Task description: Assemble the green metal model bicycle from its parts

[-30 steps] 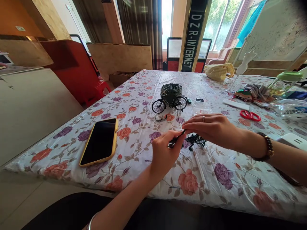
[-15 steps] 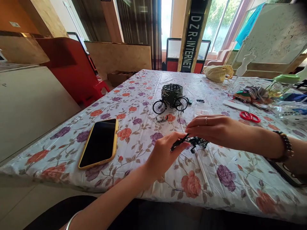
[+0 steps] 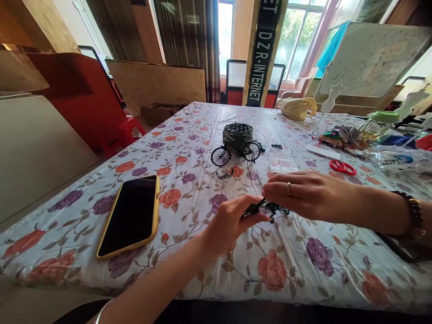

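My left hand point(image 3: 227, 222) is closed, with thumb and forefinger pinching a small dark model part point(image 3: 251, 209) of thin black pieces; its exact kind is unclear. My right hand point(image 3: 300, 193), with a ring on one finger, meets it fingertip to fingertip at the part's upper end. More thin black pieces point(image 3: 278, 208) show below the right fingers, partly covered by them. Beyond both hands stands a miniature black bicycle point(image 3: 236, 153), upright in front of a dark woven basket point(image 3: 238, 132). A small thin black piece point(image 3: 224, 174) lies in front of the bicycle.
A phone in a yellow case point(image 3: 130, 216) lies at the left. To the right are red-handled scissors point(image 3: 342, 167), a clear plastic bag point(image 3: 283, 162), a white strip point(image 3: 323, 151), cloth point(image 3: 346, 135) and a green-lidded jar point(image 3: 383, 121). A floral cloth point(image 3: 189, 216) covers the table.
The whole view has shifted and tilted slightly. Both hands stay together at the dark part, the right hand's fingers a little lower over it. Objects on the table keep their places.
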Demonstrator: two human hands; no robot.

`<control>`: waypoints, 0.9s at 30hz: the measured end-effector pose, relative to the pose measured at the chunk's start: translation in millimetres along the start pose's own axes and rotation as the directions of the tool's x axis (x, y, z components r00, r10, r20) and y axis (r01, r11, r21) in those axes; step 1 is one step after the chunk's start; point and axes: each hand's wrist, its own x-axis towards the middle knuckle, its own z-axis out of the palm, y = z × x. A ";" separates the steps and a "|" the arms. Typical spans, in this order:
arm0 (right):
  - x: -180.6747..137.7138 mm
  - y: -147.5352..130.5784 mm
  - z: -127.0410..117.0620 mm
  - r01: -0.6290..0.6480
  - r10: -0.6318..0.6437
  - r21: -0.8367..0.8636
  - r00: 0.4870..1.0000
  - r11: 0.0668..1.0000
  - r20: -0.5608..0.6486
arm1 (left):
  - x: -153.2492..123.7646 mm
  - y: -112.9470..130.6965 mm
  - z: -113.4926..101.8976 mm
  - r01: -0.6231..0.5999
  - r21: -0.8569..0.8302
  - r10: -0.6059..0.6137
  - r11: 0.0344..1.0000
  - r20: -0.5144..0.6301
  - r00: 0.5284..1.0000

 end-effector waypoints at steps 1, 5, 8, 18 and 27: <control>0.5 0.2 0.2 -0.003 0.003 -0.006 1.000 1.000 0.002 | -0.2 -0.1 0.4 0.006 -0.003 -0.006 1.000 0.001 1.000; 2.1 0.9 0.7 -0.010 0.010 -0.016 1.000 1.000 -0.005 | -1.0 0.9 3.5 0.030 0.011 -0.030 0.999 -0.024 0.999; 2.9 0.2 2.1 0.006 -0.007 -0.046 1.000 0.999 -0.014 | -1.6 1.6 5.6 0.032 0.017 -0.031 0.999 -0.035 0.999; -1.1 -1.0 4.9 -0.015 0.014 -0.020 0.999 1.000 -0.041 | -3.4 2.8 6.9 -0.002 0.043 0.004 0.999 -0.051 0.999; -4.5 -8.1 13.6 0.017 -0.017 -0.170 1.000 0.985 0.002 | -2.6 1.2 8.4 -0.011 0.083 0.017 0.996 -0.073 0.997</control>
